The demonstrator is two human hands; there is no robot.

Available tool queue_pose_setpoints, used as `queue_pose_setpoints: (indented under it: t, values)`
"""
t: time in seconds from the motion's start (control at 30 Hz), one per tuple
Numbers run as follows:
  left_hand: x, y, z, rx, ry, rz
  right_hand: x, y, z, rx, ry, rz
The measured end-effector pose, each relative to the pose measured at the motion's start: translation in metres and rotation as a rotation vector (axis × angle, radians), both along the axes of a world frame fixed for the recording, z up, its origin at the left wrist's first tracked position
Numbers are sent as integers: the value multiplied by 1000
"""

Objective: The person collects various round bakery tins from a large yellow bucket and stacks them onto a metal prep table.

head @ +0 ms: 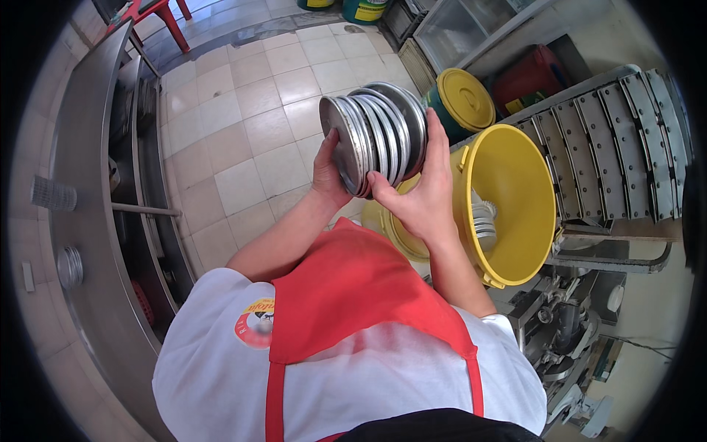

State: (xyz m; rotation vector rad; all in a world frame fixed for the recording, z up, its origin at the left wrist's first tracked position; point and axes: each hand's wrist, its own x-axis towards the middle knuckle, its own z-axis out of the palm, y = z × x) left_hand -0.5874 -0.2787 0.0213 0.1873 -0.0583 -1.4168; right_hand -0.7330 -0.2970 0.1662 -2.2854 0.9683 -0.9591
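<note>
Between my two hands is a stack of round, shallow metal pans (381, 132), turned on its side over the floor. My left hand (330, 174) grips the left end, its thumb flat on the face of the outermost pan. My right hand (422, 193) clasps the other end, with the thumb along the rims below and the fingers up the far side. The larger pans sit toward the right end. Just right of my right forearm stands a deep yellow plastic bucket (522, 204), with more small metal pans (484, 224) inside.
A steel table (91, 182) with shelves runs along the left, bearing a wire-mesh cup (53, 193) and a small pan stack (70, 268). Yellow-lidded bucket (467, 99), riveted metal trays (607, 149) and machinery (563, 326) line the right. A red table (149, 16) stands far off.
</note>
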Motion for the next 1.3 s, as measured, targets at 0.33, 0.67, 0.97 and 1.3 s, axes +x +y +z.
queue_pose_setpoints:
  t: [0.33,0.67,0.97,1.3]
  values:
    - [23,14,-40,-180,196,-52,7,3,-6,461,-402,342]
    - [104,66,-28,-260,184,73,101,14,-7,346,-331,483]
    - [181,40,-13,-219,240,252,195,-38,-10,199,-287,488]
    - [274,-22,7,-116,36,552,302,-119,-10,175,-291,620]
